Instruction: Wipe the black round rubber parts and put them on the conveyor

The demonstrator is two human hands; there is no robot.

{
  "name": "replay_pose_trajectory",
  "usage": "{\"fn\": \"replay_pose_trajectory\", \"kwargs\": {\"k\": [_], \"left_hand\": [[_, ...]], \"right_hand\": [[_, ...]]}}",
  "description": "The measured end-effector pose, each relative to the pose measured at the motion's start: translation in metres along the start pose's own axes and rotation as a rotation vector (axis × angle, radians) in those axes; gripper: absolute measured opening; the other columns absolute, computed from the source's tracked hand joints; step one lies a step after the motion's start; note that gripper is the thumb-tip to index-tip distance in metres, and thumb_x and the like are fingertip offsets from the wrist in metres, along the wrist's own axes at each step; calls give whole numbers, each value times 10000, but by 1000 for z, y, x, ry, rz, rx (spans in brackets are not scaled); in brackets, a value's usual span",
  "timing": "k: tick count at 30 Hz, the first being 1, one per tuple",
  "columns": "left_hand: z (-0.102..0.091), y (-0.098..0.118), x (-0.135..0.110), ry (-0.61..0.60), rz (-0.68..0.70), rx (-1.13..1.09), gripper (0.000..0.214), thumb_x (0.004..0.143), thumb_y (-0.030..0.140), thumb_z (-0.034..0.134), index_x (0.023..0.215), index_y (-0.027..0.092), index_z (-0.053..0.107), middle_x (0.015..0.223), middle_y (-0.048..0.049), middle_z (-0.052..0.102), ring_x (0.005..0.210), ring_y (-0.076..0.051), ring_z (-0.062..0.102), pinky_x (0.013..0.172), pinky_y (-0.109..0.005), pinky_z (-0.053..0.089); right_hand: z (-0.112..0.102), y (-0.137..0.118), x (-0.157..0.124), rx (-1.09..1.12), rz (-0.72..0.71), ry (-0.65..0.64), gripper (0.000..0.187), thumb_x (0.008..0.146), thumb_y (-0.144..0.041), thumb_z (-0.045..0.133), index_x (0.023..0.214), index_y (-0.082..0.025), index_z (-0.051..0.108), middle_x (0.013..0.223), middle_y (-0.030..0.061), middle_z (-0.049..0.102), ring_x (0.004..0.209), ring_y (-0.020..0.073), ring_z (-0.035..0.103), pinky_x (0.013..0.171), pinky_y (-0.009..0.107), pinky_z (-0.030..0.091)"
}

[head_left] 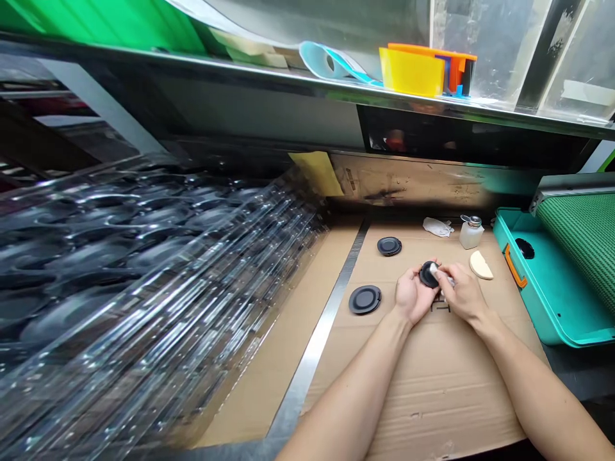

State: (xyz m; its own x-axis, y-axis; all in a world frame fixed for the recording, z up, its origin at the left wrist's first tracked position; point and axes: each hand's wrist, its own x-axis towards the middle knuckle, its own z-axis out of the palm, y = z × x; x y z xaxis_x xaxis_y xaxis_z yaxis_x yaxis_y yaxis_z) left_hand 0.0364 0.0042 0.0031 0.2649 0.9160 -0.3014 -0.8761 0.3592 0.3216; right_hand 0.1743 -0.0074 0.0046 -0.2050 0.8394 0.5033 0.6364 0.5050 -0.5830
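Observation:
My left hand (414, 296) is closed around the edge of a small round black disc (427, 275), held just above the cardboard. Pressed to the disc's face is a small white cloth (434, 269), pinched in the fingers of my right hand (460, 291). To the left, two more round black discs lie flat on the cardboard, a nearer one (364, 299) and a farther one (389, 246). A pale cream half-round pad (481, 265) rests beyond my right hand. Behind it stands a white dispenser bottle (471, 232) with a metal top.
Stacked clear plastic trays (182, 282) holding dark round parts fill the left. A teal bin (542, 301) with an orange handle stands right, beside a green mesh conveyor belt (583, 237). A crumpled white tissue (437, 226) lies at the back. Overhead, a shelf carries a yellow bin (412, 72).

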Motion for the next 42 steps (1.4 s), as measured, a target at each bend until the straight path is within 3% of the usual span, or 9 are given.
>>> {"fn": "replay_pose_trajectory", "kwargs": {"k": [2,7,14,21,26,30,38,42], "left_hand": [[3,-5,-1,10,-2,32,341,930,197,413,1081,82,696,996,-156,736,994,-255,707,945,-405,558],[4,-12,-2,-55,-40,122,337,915,238,436,986,98,734,1027,-157,751,1067,-289,695,986,-425,540],[-3,7,3,-16,53,80,341,975,229,395,941,99,707,1030,-168,745,1069,-281,699,989,-451,540],[-7,10,3,-31,62,67,368,1039,319,384,1027,107,685,1090,-161,722,1057,-262,698,939,-428,567],[-9,-10,3,-184,32,193,295,1021,287,471,1009,107,705,1073,-140,728,1094,-239,678,995,-396,537],[-11,-20,2,-264,74,292,215,955,319,619,973,127,716,1033,-111,742,1106,-253,674,1004,-395,527],[-10,-16,2,-222,70,343,282,979,327,582,1075,105,726,1149,-151,737,1136,-270,669,983,-413,541],[-8,-15,2,-151,43,308,317,1003,336,533,1044,91,729,1147,-157,738,1095,-264,689,950,-407,563]], "right_hand": [[7,-8,-3,27,-23,-52,180,988,-334,523,978,-223,664,960,65,677,863,189,633,782,294,479],[13,-14,-5,15,-34,-38,114,957,-274,541,922,-211,629,923,53,666,828,179,617,741,273,469],[3,5,-7,-322,-68,-202,93,940,-193,546,907,-214,631,899,55,652,790,181,590,686,270,421],[-8,9,2,-191,-29,76,165,998,-258,493,908,-197,617,873,58,631,816,191,596,738,295,453],[-1,1,-1,-125,-91,59,170,1009,-256,467,1005,-206,630,986,82,646,924,202,627,828,306,501],[3,1,-2,-170,-43,79,189,1013,-263,451,1027,-197,628,1014,95,652,955,213,632,850,319,504],[-4,14,2,-225,134,150,183,979,-258,488,891,-188,632,900,82,665,833,204,615,762,307,465],[-7,11,3,-139,111,184,188,986,-266,490,890,-192,635,885,67,663,814,184,607,755,289,459]]}}
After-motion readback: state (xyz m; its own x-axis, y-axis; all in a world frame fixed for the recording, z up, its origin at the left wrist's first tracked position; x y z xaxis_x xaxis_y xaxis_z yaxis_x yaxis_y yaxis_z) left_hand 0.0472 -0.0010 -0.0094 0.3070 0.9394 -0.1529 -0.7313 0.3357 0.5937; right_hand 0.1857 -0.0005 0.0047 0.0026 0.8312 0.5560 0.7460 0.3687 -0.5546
